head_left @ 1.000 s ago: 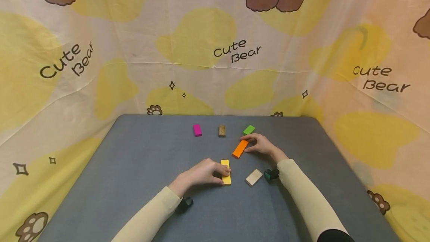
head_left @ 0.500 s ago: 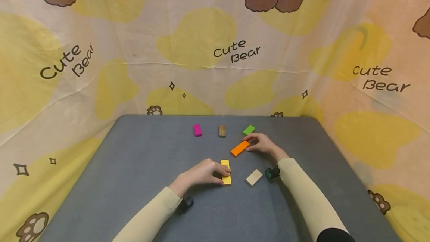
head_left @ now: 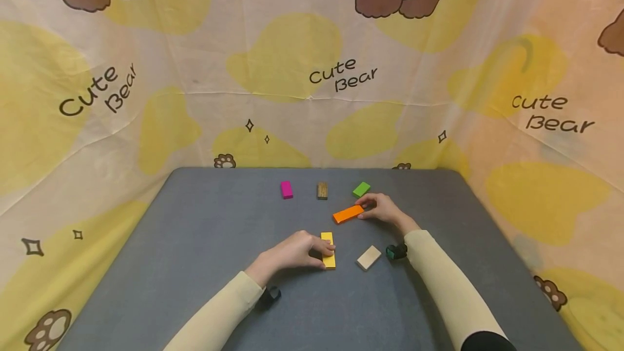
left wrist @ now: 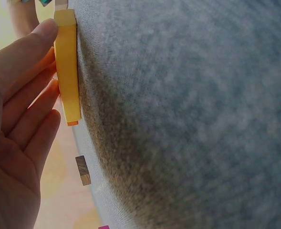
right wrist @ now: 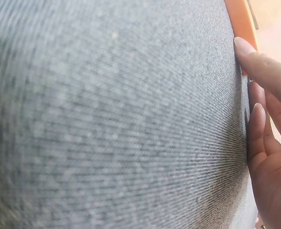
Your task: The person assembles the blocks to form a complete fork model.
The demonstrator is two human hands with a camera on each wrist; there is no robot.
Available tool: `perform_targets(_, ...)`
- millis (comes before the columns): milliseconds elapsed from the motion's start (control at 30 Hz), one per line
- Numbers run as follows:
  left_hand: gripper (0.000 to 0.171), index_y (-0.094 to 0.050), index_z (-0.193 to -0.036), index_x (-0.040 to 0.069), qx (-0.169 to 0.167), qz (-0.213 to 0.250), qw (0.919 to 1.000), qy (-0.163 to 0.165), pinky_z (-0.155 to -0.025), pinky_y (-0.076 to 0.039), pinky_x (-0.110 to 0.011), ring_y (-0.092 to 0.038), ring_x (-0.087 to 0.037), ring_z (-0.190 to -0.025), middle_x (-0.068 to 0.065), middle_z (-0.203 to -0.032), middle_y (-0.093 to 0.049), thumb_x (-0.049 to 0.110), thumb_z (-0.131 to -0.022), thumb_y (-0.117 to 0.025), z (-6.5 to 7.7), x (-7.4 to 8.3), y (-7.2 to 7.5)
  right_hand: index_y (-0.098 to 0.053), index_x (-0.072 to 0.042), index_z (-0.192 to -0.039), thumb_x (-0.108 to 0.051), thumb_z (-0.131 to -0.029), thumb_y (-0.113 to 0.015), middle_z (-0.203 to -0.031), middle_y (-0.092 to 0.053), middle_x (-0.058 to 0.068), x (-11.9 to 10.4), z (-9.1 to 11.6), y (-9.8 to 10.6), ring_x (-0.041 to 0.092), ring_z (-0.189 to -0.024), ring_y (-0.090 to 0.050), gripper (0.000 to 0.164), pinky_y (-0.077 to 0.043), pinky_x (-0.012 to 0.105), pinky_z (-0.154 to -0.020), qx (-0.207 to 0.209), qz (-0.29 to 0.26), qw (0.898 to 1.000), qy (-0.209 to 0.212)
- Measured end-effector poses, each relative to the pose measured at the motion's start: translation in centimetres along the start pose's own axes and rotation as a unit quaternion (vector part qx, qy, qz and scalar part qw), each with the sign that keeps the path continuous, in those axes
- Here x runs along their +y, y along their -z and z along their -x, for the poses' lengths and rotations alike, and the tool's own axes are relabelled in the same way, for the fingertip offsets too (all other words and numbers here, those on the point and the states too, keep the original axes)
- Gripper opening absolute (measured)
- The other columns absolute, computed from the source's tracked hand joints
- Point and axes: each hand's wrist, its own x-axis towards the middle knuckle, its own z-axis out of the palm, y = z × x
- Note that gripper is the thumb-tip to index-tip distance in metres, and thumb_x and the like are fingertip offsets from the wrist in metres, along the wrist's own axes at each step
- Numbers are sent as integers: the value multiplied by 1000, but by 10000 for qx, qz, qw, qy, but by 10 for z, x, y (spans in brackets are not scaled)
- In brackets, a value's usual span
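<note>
In the head view my left hand (head_left: 298, 247) holds a long yellow block (head_left: 327, 237) that lies lengthwise on the grey table. Its thumb is at the block's near end and its fingers reach over the top. The left wrist view shows that thumb right against the yellow block (left wrist: 67, 71), the fingertips along one broad face. Farther back, my right hand (head_left: 384, 209) pinches the right end of an orange block (head_left: 346, 214) between thumb and fingers. Only part of the orange block (right wrist: 241, 21) shows in the right wrist view, beside the thumb.
A cream block (head_left: 368, 258) lies right of the yellow one. Along the back are a magenta block (head_left: 286, 189), a brown wood-grained block (head_left: 322, 190) and a green block (head_left: 361, 189), the last just behind my right fingers. A printed cloth (head_left: 283, 58) hangs behind the table.
My right hand has turned the orange block from a steep slant to nearly crosswise, its near end swinging left and away. The left hand and yellow block have stayed in place.
</note>
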Motion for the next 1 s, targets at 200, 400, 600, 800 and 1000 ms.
perform_targets(200,39,-68,-122,22,-30,17,10000,49,-104,-50,-27,-61,-5,-122,10,-127,-66,30,-84,-74,0,2,0,-71,-15,-110,-23,-78,-81,-110,-69,8,0,3,0,20,-98,-60,35,-51,40,-93,122,60,9999,47)
perform_targets(400,39,-68,-122,21,-9,73,10000,33,-104,-49,-29,-61,-6,-121,9,-127,-67,29,-84,-73,0,2,1,-71,-16,-108,-24,-77,-81,-108,-70,7,1,5,-2,19,-96,-61,33,-53,38,-91,275,28,9996,3)
perform_targets(600,40,-68,-122,21,-10,98,9999,57,-105,-49,-30,-62,-6,-121,10,-126,-67,30,-84,-74,1,1,1,-71,-14,-108,-21,-78,-80,-110,-71,8,2,9,-4,19,-97,-64,32,-56,40,-92,325,-90,9994,-50)
perform_targets(800,39,-68,-122,23,-4,52,9999,89,-104,-49,-30,-62,-5,-121,11,-126,-67,31,-84,-74,1,2,1,-71,-14,-107,-21,-77,-81,-110,-71,8,1,12,-5,21,-99,-66,33,-56,41,-94,420,-132,9990,-78)
perform_targets(1000,39,-68,-123,22,-8,88,9999,63,-105,-49,-29,-61,-4,-121,11,-127,-66,30,-85,-73,1,1,0,-71,-15,-107,-23,-76,-82,-111,-72,8,0,15,-3,22,-101,-67,35,-56,41,-93,535,-96,9984,-125)
